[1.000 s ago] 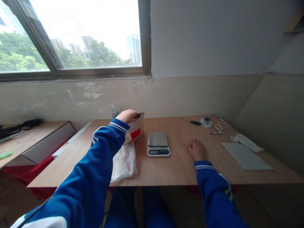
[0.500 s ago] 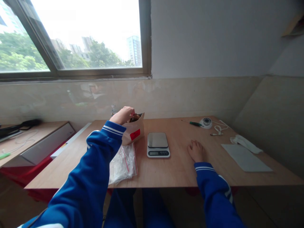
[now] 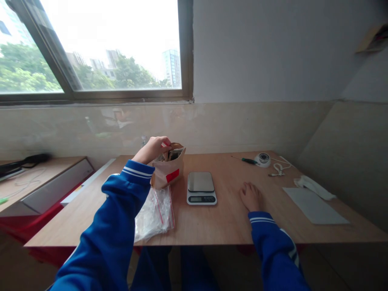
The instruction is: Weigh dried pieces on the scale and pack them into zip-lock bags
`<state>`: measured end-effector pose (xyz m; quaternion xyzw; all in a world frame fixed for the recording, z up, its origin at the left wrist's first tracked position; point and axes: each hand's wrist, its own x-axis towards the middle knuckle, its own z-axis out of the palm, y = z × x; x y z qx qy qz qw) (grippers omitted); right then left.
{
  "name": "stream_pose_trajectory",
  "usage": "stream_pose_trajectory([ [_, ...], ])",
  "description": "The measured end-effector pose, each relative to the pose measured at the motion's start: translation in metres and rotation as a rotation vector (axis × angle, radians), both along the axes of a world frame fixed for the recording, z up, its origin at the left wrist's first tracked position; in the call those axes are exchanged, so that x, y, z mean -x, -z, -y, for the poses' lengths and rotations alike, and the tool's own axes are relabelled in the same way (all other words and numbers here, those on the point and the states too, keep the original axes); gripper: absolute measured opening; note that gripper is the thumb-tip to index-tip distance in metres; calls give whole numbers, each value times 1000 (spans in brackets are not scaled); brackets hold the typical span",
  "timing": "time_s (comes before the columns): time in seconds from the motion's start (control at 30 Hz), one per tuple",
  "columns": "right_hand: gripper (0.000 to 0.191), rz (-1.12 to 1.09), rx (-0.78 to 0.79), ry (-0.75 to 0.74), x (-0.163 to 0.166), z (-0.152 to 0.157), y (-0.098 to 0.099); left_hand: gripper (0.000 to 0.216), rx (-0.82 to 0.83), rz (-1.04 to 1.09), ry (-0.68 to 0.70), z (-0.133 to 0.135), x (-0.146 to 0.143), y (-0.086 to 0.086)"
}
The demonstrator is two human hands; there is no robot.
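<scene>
A brown paper bag (image 3: 162, 174) with a red label stands upright on the table, its top open and something dark inside that I cannot make out. My left hand (image 3: 153, 148) is at the bag's left rim, thumb and fingers closed on the paper edge. In front of the bag lie several clear zip bags (image 3: 151, 222) with red seal strips. A white kitchen scale (image 3: 201, 188) with a steel plate stands to the right of the bag. Flat on the tabletop, to the right of the scale, rests my right hand (image 3: 251, 196), open and holding nothing.
Further right are a green-handled screwdriver (image 3: 249, 161), a white dome camera (image 3: 263, 159) with a coiled cable (image 3: 277, 167), a white cloth (image 3: 315, 188) and a grey sheet (image 3: 315, 206). A clear bottle (image 3: 144, 140) is partly hidden behind my left hand.
My left hand has shifted slightly left at the bag's top, and the bag's mouth shows wider and more plainly. My right hand stays on the table.
</scene>
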<state>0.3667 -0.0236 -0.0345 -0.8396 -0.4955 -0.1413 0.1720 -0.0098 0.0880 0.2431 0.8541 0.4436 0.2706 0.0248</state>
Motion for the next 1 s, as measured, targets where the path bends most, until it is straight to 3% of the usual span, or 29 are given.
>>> stream_pose_trajectory([
  [0.13, 37, 9, 2, -10, -1, 0, 1, 30, -88, 255, -16, 24, -11, -9],
  [0.23, 37, 11, 4, -8, -1, 0, 2, 31, 1, 413, 104, 41, -30, 9],
  [0.37, 37, 7, -1, -10, -2, 0, 2, 30, 248, 439, 251, 40, -58, 73],
  [0.5, 38, 0, 9, -7, 0, 0, -1, 33, 456, 525, 195, 21, -80, 141],
  [0.6, 37, -1, 3, -4, 0, 0, -2, 31, 504, 647, 144, 9, -94, 172],
  [0.83, 36, 1, -6, 3, -1, -1, 1, 20, 465, 581, 31, -1, -106, 196],
  [1.0, 37, -13, -14, 0, 0, -1, 0, 16, 386, 482, 39, 3, -99, 194],
])
